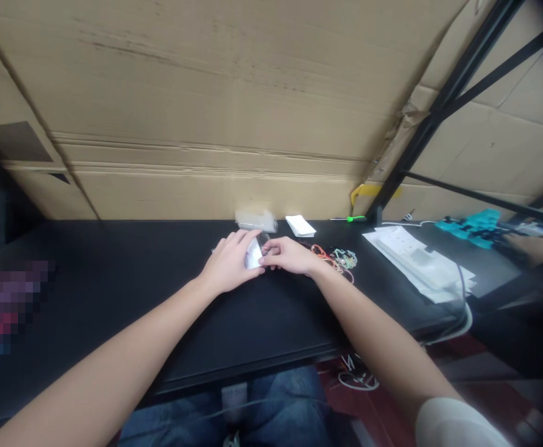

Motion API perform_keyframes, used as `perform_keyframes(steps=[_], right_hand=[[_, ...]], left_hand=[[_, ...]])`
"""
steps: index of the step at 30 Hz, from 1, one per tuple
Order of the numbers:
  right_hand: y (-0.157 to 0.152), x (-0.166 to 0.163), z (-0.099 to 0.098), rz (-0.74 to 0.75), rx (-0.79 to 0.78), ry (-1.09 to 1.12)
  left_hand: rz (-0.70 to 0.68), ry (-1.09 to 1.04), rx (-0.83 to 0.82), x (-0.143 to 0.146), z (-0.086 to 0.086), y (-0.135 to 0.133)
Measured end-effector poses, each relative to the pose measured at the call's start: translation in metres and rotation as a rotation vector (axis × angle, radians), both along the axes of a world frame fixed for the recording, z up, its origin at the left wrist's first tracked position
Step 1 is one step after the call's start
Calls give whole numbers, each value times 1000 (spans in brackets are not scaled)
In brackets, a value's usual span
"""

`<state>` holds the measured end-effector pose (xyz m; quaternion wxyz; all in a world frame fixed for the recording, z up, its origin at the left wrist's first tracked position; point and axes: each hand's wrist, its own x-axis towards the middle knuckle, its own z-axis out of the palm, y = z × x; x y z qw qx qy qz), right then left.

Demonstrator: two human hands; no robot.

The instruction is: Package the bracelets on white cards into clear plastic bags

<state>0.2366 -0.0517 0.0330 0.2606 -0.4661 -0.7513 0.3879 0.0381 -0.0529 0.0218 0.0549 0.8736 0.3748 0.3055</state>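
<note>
My left hand (229, 262) and my right hand (288, 256) meet over the black tabletop (113, 273). Between them they pinch a small white item in clear plastic (254, 254), partly hidden by my fingers. Its exact kind cannot be told. Just behind my hands lies a crumpled clear plastic bag (255, 220). A white packet (300, 226) sits beyond my right hand, and a tangle of coloured rubber bands (334, 259) lies beside that hand's wrist.
Farther right are a green-handled screwdriver (355, 218), a stack of white sheets (415, 264), and teal parts (473, 228). A co-worker's hand (529, 248) reaches in at the right edge. Cardboard (206, 112) and a black metal frame (443, 105) stand behind the table.
</note>
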Motion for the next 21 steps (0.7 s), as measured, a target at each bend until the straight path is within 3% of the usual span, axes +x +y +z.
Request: perform_keyframes(steps=[3,7,10,17,21], right_hand=[[4,3,-4,-24,34,114],[4,7,1,-92,149,124],[2,4,3,-104,194,140],[6,-1,-7,-122,19,357],[6,-1,-8,-99,88,322]], left_hand=[[1,-139,-152,0,-2,3],[10,-487,-581,-4,-4,13],[-65,-644,-822,-5,-3,18],[-89,-771,-868,-5,-4,18],[-98,-754,-810,-7,-1,19]])
